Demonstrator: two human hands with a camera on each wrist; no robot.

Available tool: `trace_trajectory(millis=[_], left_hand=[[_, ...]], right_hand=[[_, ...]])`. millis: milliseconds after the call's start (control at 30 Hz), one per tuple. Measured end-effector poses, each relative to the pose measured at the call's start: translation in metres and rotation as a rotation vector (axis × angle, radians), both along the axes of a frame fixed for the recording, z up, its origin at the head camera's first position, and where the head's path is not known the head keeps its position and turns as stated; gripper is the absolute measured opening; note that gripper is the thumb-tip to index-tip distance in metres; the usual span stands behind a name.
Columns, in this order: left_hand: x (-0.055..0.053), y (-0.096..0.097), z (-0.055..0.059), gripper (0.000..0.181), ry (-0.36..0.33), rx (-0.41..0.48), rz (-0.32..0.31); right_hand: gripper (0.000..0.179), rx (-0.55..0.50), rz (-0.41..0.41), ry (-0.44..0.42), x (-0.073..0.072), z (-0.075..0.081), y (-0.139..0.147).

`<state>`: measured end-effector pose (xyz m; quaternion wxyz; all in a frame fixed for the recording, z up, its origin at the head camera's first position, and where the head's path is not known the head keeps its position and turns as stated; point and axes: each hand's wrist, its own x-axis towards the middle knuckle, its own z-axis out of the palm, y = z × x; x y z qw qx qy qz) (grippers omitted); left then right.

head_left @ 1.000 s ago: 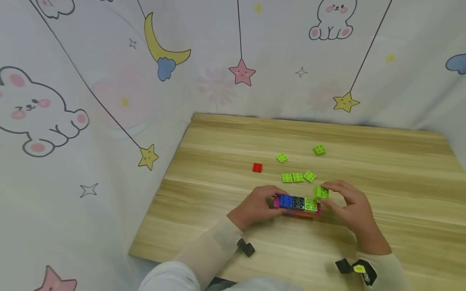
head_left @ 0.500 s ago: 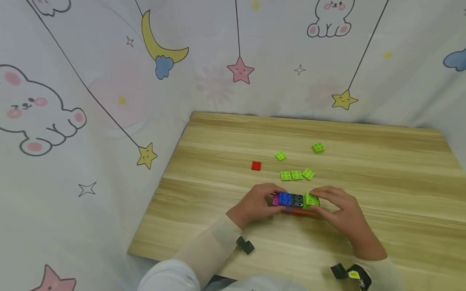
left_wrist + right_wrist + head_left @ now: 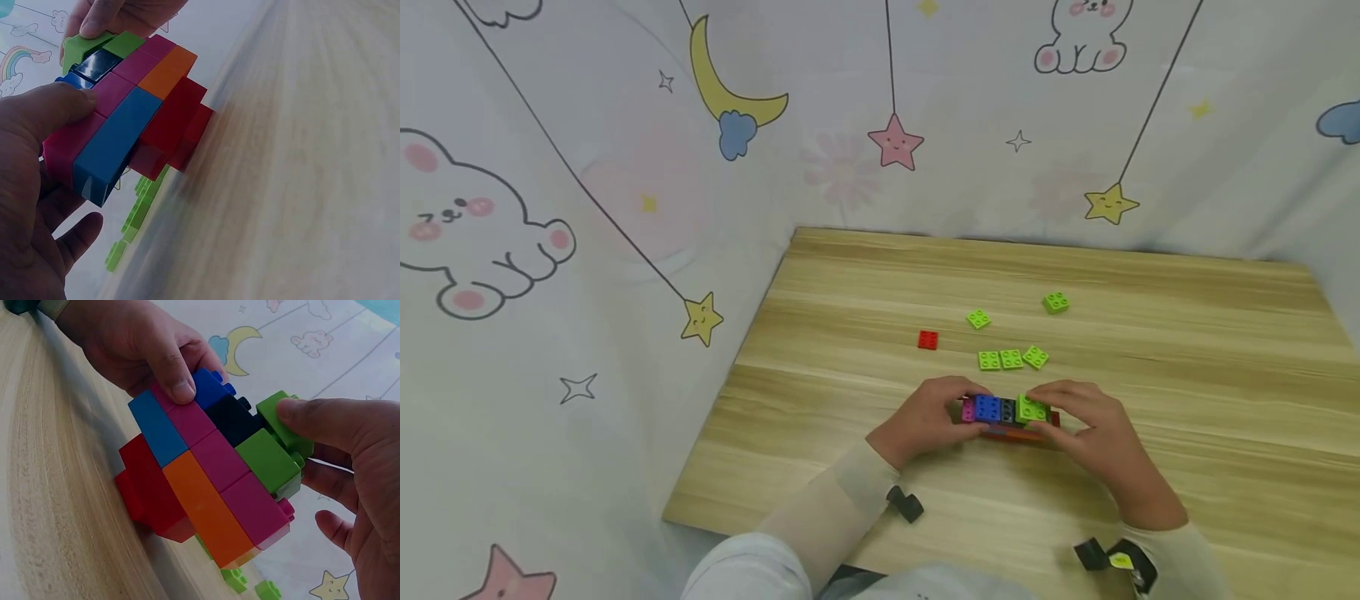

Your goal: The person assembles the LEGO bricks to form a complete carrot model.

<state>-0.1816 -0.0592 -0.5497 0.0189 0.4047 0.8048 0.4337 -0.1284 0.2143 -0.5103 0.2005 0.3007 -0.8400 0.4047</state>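
Observation:
A built stack of toy bricks (image 3: pixel 219 459) stands on the table, red at the bottom, blue and orange above, then pink. Its top row has a blue brick (image 3: pixel 987 409), a black brick (image 3: pixel 234 419) and a lime green brick (image 3: pixel 269 461). My left hand (image 3: pixel 925 423) grips the stack's left end, thumb on the near side. Between thumb and fingers, my right hand (image 3: pixel 1103 433) pinches another lime green brick (image 3: pixel 274 425) on top, over the join of the black and green ones. Whether its studs are fully seated I cannot tell.
Beyond the stack lie loose green bricks, three of them (image 3: pixel 1011 359) in a row, one (image 3: pixel 978 319) farther back and a taller one (image 3: pixel 1056 302) to the right. A red brick (image 3: pixel 928 340) lies left of these. A printed curtain (image 3: pixel 955 192) borders the wooden table (image 3: pixel 1210 358).
My right hand has brought the green brick leftward from beside the stack's right end onto its top, then a little farther left over the black brick. My left hand keeps its grip.

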Motion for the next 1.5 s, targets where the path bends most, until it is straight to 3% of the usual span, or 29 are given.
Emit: trace_trajectory(millis=[533,767,833,933,1067,1167,1267,1400,1500], left_hand=[[-0.005,0.006,0.008,0.041,0.006,-0.006,-0.036],[-0.004,0.01,0.005,0.042,0.009,-0.026,-0.029],[-0.003,0.011,0.002,0.042,0.01,-0.025,-0.03],[-0.003,0.013,0.0,0.042,0.021,-0.011,-0.043],[-0.008,0.013,0.0,0.043,0.012,0.029,-0.051],[-0.018,0.014,0.002,0.04,-0.046,0.093,-0.037],[-0.036,0.023,0.009,0.034,-0.086,0.124,0.009],[-0.072,0.05,0.017,0.035,-0.035,0.006,0.109],[-0.1,0.074,0.02,0.041,-0.035,-0.11,0.187]], right_hand=[[0.047,0.154,-0.039,0.057,0.002,0.016,0.001],[0.04,0.072,-0.036,0.045,0.006,-0.001,0.006],[0.045,0.053,-0.057,0.02,0.008,-0.01,0.007],[0.06,0.034,-0.12,-0.09,0.012,-0.024,0.008],[0.06,0.013,-0.167,-0.232,0.011,-0.037,0.007],[0.05,0.01,-0.175,-0.256,0.009,-0.039,0.009],[0.048,0.018,-0.184,-0.268,0.009,-0.037,0.015],[0.046,0.022,-0.185,-0.294,0.01,-0.034,0.023],[0.043,0.02,-0.163,-0.323,0.011,-0.032,0.028]])
